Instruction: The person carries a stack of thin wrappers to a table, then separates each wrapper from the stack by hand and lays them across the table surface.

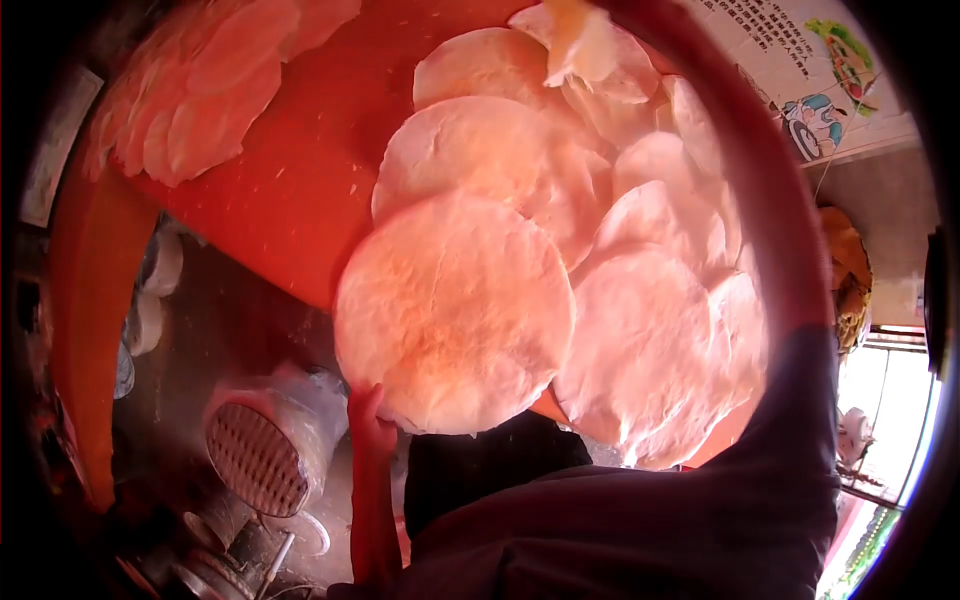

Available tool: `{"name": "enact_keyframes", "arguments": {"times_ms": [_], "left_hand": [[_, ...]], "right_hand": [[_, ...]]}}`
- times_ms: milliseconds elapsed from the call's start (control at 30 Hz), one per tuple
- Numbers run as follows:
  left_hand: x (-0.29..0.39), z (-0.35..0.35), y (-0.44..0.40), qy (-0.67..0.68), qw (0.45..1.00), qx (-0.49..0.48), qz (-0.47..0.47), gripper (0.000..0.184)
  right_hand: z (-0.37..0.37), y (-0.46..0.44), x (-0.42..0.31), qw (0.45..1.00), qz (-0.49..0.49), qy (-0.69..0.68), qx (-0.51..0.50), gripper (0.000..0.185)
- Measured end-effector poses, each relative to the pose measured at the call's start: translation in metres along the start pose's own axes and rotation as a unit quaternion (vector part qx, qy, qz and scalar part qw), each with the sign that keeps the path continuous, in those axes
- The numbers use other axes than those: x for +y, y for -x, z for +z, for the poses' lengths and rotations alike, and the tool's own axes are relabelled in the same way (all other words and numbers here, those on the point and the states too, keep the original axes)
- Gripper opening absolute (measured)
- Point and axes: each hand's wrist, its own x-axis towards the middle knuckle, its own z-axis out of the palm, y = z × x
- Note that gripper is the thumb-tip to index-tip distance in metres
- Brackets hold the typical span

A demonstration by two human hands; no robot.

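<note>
A large round flatbread [455,310], pale with browned patches, lies over others at the front of the orange-red table [310,190]. My left hand [372,415] pinches its lower left edge, the thumb on top and the fingers mostly hidden beneath. My right arm [775,200] curves up along the right side to the top of the view. What seems to be my right hand [583,45] is a bright, blurred shape over the far flatbreads [625,75]; its fingers do not show clearly. More round flatbreads [635,340] overlap on the right.
Another spread of overlapping flatbreads [215,85] covers the table's far left. Below the left edge stands a metal cylinder [265,450] with a ridged round end. A printed poster [800,70] is at the upper right, and a bright window [880,420] at the right.
</note>
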Motion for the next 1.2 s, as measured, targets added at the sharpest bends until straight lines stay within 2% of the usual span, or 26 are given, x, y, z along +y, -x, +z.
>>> {"name": "enact_keyframes", "arguments": {"times_ms": [33,67,133,167,233,267,333,400,467,533,567,633,700,833,900,933,967,1000,1033,1067,1133,1200], "left_hand": [[0.014,0.008,-0.003,0.269,0.939,0.046,-0.210,0.054],[0.034,0.015,-0.008,0.269,0.939,0.043,-0.210,0.054],[0.070,0.024,-0.017,0.453,0.862,0.052,-0.222,0.060],[0.070,0.024,-0.018,0.452,0.862,0.051,-0.225,0.060],[0.071,0.024,-0.019,0.396,0.896,0.011,-0.202,0.060],[0.070,0.026,-0.021,0.395,0.896,0.010,-0.202,0.060],[0.070,0.027,-0.022,0.417,0.887,0.005,-0.199,0.048],[0.068,0.034,-0.026,0.442,0.878,0.004,-0.184,0.049],[0.061,0.036,-0.028,0.411,0.887,0.039,-0.208,0.046],[0.063,0.035,-0.028,0.382,0.901,0.049,-0.201,0.042],[0.059,0.033,-0.026,0.377,0.901,0.065,-0.204,0.042],[0.047,0.028,-0.021,0.370,0.902,0.080,-0.206,0.041],[0.043,0.020,-0.019,0.440,0.867,0.047,-0.228,0.041],[0.057,0.026,-0.017,0.407,0.871,0.088,-0.261,0.038],[0.055,0.029,-0.012,0.403,0.891,0.060,-0.199,0.038],[0.052,0.026,-0.011,0.450,0.871,0.033,-0.192,0.038],[0.063,0.033,-0.016,0.479,0.848,0.080,-0.214,0.038],[0.065,0.035,-0.019,0.489,0.841,0.081,-0.217,0.036],[0.046,0.032,-0.015,0.475,0.859,0.046,-0.184,0.035],[0.056,0.035,-0.019,0.436,0.878,0.046,-0.190,0.031],[0.057,0.038,-0.023,0.360,0.913,0.034,-0.189,0.026],[0.063,0.034,-0.025,0.333,0.913,0.066,-0.227,0.023]], "right_hand": [[0.005,0.007,-0.034,0.987,-0.054,-0.095,0.121,0.003],[0.017,0.021,-0.086,0.866,0.137,-0.475,0.073,0.006],[0.012,0.050,-0.167,0.923,0.092,-0.345,-0.141,0.018],[-0.012,0.064,-0.219,0.878,0.131,-0.428,-0.170,0.024],[-0.064,0.089,-0.324,0.761,0.225,-0.572,-0.208,0.040],[-0.086,0.104,-0.351,0.702,0.220,-0.604,-0.306,0.057],[-0.132,0.098,-0.369,0.670,0.218,-0.602,-0.376,0.052],[-0.147,0.098,-0.375,0.639,0.266,-0.622,-0.366,0.046],[-0.146,0.105,-0.382,0.647,0.300,-0.623,-0.321,0.040],[-0.152,0.098,-0.369,0.699,0.300,-0.585,-0.282,0.036],[-0.138,0.115,-0.390,0.692,0.336,-0.586,-0.255,0.041],[-0.139,0.119,-0.408,0.700,0.323,-0.582,-0.258,0.045],[-0.145,0.120,-0.422,0.728,0.308,-0.560,-0.248,0.051],[-0.143,0.125,-0.427,0.740,0.294,-0.557,-0.237,0.050],[-0.141,0.126,-0.439,0.753,0.274,-0.529,-0.280,0.048],[-0.138,0.129,-0.443,0.766,0.289,-0.522,-0.241,0.044],[-0.135,0.136,-0.443,0.820,0.314,-0.477,-0.036,0.039],[-0.129,0.136,-0.430,0.766,0.308,-0.529,-0.197,0.035],[-0.126,0.135,-0.422,0.705,0.371,-0.561,-0.225,0.031],[-0.122,0.137,-0.417,0.679,0.410,-0.573,-0.206,0.017],[-0.114,0.141,-0.410,0.662,0.428,-0.576,-0.216,0.011],[-0.105,0.142,-0.407,0.610,0.462,-0.604,-0.221,0.006]]}}
